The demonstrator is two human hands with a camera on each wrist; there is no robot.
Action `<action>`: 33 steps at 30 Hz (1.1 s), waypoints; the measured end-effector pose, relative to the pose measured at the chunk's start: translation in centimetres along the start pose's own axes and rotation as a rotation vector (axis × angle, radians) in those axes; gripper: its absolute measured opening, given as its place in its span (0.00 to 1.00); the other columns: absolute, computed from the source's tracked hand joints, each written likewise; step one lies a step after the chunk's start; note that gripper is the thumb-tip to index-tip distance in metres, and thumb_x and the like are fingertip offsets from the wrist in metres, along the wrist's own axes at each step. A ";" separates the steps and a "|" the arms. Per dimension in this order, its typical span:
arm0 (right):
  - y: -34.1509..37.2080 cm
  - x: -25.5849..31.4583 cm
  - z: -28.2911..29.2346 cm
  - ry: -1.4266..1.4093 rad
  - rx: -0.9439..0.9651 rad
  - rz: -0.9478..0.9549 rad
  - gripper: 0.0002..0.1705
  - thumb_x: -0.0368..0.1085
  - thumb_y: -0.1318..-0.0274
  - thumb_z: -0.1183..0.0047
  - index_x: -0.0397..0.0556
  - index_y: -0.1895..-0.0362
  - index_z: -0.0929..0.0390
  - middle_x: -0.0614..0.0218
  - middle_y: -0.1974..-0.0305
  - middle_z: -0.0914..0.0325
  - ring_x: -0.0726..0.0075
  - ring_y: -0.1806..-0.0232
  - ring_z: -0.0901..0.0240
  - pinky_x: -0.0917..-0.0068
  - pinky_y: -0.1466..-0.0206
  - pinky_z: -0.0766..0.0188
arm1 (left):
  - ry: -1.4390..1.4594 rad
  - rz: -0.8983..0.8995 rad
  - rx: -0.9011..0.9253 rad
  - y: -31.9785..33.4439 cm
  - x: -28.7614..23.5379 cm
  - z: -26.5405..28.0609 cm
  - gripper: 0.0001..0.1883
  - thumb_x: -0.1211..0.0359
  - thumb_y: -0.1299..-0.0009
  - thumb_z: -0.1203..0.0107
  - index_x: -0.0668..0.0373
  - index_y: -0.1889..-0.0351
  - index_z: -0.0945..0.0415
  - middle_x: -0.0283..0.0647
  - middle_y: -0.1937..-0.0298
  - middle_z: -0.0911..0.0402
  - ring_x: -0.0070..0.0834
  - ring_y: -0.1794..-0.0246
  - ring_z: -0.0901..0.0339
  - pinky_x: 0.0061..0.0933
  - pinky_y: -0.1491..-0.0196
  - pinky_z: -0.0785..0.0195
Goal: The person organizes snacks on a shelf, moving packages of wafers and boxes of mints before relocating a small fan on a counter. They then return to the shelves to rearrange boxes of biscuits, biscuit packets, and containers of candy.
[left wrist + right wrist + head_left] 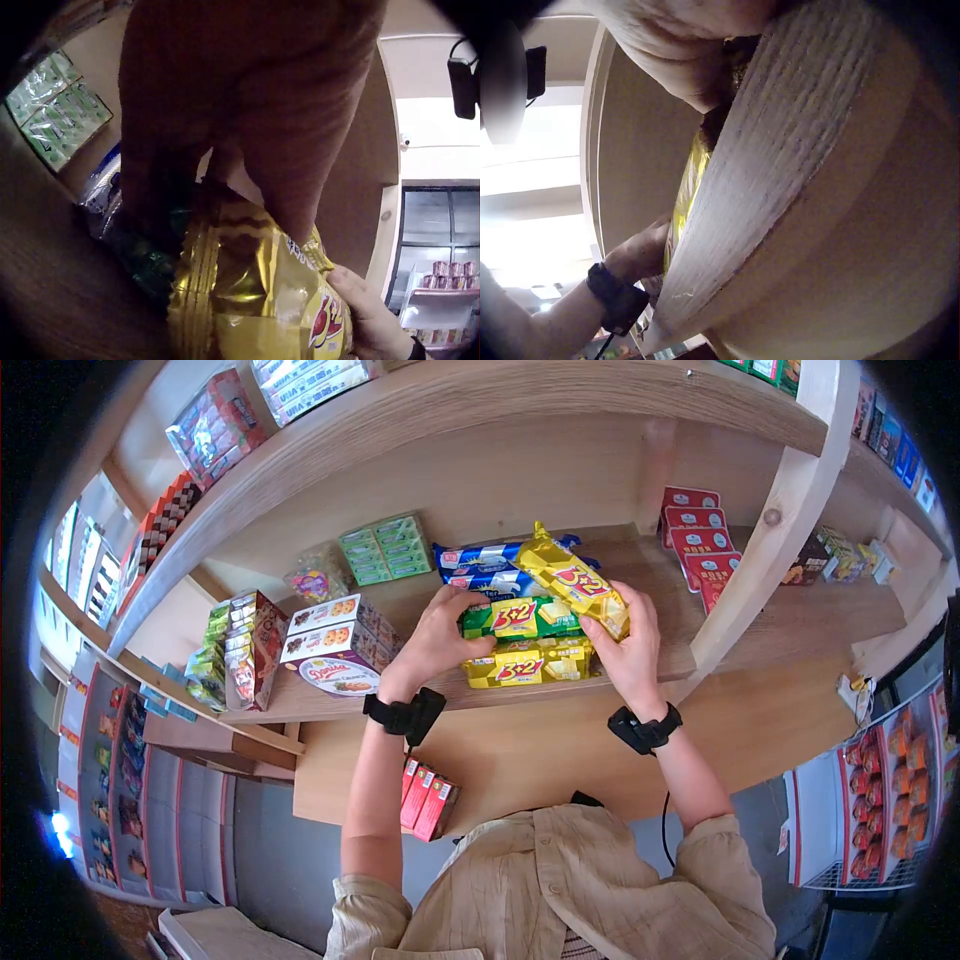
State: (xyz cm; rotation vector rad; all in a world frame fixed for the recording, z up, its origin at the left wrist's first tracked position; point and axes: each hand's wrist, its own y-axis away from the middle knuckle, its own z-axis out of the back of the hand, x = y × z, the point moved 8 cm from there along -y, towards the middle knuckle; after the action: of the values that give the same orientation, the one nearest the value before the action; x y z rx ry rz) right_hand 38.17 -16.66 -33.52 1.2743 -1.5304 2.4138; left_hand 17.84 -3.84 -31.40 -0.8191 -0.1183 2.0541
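My left hand [443,635] grips the left end of a green "3+2" biscuit pack [518,618], thumb in front and fingers over the top. Below and in front of that pack lies a yellow "3+2" biscuit pack [530,663], whose crimped end shows large in the left wrist view. At the right, my right hand [632,645] holds a second yellow biscuit pack [577,585], which slants across the right end of the green one. Blue biscuit packs [480,565] lie behind them. In the right wrist view the shelf edge [772,165] hides most of the packs.
Left of the packs stand a Danisa cookie box [340,645] and green packets [385,548]. Red packets [697,540] lean at the right, beside a wooden upright [770,550]. An upper shelf [480,420] runs overhead. Red boxes [428,800] sit on the lower board.
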 end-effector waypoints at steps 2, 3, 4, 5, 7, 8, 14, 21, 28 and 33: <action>0.2 -0.2 -0.1 0.030 -0.010 0.020 0.29 0.34 0.57 0.35 0.44 0.49 0.31 0.58 0.58 0.29 0.53 0.53 0.34 0.61 0.49 0.38 | 0.011 0.012 0.014 -0.2 -0.2 0.0 0.26 0.66 0.49 0.36 0.67 0.53 0.26 0.50 0.53 0.27 0.41 0.51 0.27 0.35 0.49 0.32; 0.2 -0.2 -0.1 0.058 -0.017 0.041 0.30 0.34 0.57 0.35 0.45 0.48 0.32 0.58 0.57 0.29 0.52 0.53 0.34 0.60 0.48 0.38 | 0.021 0.027 0.025 -0.3 -0.2 0.0 0.25 0.66 0.49 0.36 0.67 0.54 0.26 0.50 0.53 0.27 0.41 0.53 0.26 0.34 0.50 0.32; 0.3 -0.1 -0.1 0.058 -0.016 0.042 0.30 0.34 0.57 0.35 0.45 0.48 0.32 0.58 0.57 0.29 0.52 0.53 0.34 0.60 0.48 0.38 | 0.021 0.027 0.024 -0.4 -0.4 0.2 0.25 0.66 0.49 0.36 0.67 0.54 0.26 0.50 0.53 0.27 0.41 0.53 0.26 0.34 0.50 0.32; 0.3 0.1 -0.1 0.087 -0.020 0.053 0.30 0.35 0.57 0.35 0.45 0.48 0.32 0.57 0.57 0.30 0.51 0.52 0.35 0.59 0.48 0.39 | 0.046 0.072 0.054 -0.4 -0.2 0.1 0.24 0.66 0.48 0.36 0.66 0.53 0.26 0.48 0.53 0.26 0.39 0.52 0.26 0.33 0.51 0.32; 0.4 0.3 0.0 0.117 -0.025 0.063 0.31 0.35 0.57 0.35 0.45 0.47 0.32 0.57 0.56 0.30 0.50 0.52 0.35 0.58 0.48 0.39 | 0.072 0.116 0.084 -0.3 0.2 -0.3 0.24 0.65 0.46 0.36 0.65 0.53 0.26 0.47 0.54 0.26 0.37 0.51 0.27 0.31 0.52 0.32; 0.4 0.5 0.0 0.133 -0.017 0.071 0.31 0.36 0.57 0.36 0.45 0.47 0.32 0.56 0.55 0.30 0.50 0.51 0.36 0.58 0.47 0.39 | 0.042 0.036 0.022 -0.3 0.0 -0.1 0.23 0.64 0.45 0.35 0.65 0.53 0.26 0.46 0.55 0.25 0.36 0.54 0.26 0.31 0.54 0.31; 0.6 0.6 -0.1 0.169 -0.021 0.090 0.31 0.36 0.56 0.36 0.45 0.47 0.33 0.55 0.54 0.31 0.49 0.50 0.37 0.57 0.46 0.40 | -0.025 -0.035 -0.024 -0.6 -0.7 -0.1 0.18 0.66 0.41 0.37 0.64 0.56 0.27 0.44 0.60 0.24 0.35 0.61 0.25 0.30 0.58 0.32; 0.5 0.0 0.7 0.115 -0.107 0.029 0.29 0.36 0.54 0.37 0.44 0.47 0.33 0.56 0.55 0.30 0.50 0.52 0.36 0.58 0.46 0.40 | 0.002 -0.113 -0.426 1.4 -1.9 2.8 0.08 0.73 0.36 0.45 0.63 0.61 0.30 0.49 0.62 0.25 0.45 0.60 0.28 0.38 0.58 0.34; -1.9 0.9 0.7 0.155 -0.032 0.070 0.27 0.39 0.54 0.38 0.45 0.49 0.31 0.57 0.58 0.29 0.49 0.53 0.34 0.58 0.48 0.39 | 0.077 -0.032 -0.793 5.9 -2.6 5.3 0.06 0.72 0.28 0.53 0.64 0.58 0.35 0.43 0.60 0.29 0.30 0.64 0.32 0.28 0.58 0.37; -3.2 1.9 -2.4 0.123 0.310 0.167 0.27 0.39 0.58 0.37 0.48 0.50 0.28 0.59 0.57 0.28 0.50 0.52 0.35 0.58 0.46 0.39 | 0.199 -0.059 -0.790 6.3 -3.3 6.2 0.06 0.70 0.25 0.58 0.62 0.55 0.37 0.36 0.58 0.32 0.19 0.60 0.37 0.21 0.53 0.41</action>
State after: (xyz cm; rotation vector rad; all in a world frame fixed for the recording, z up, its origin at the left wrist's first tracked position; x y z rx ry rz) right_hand 36.69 -13.97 -30.37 1.0452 -1.3190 2.8656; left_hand 10.93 -8.84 -27.25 -1.4628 -0.8677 1.8428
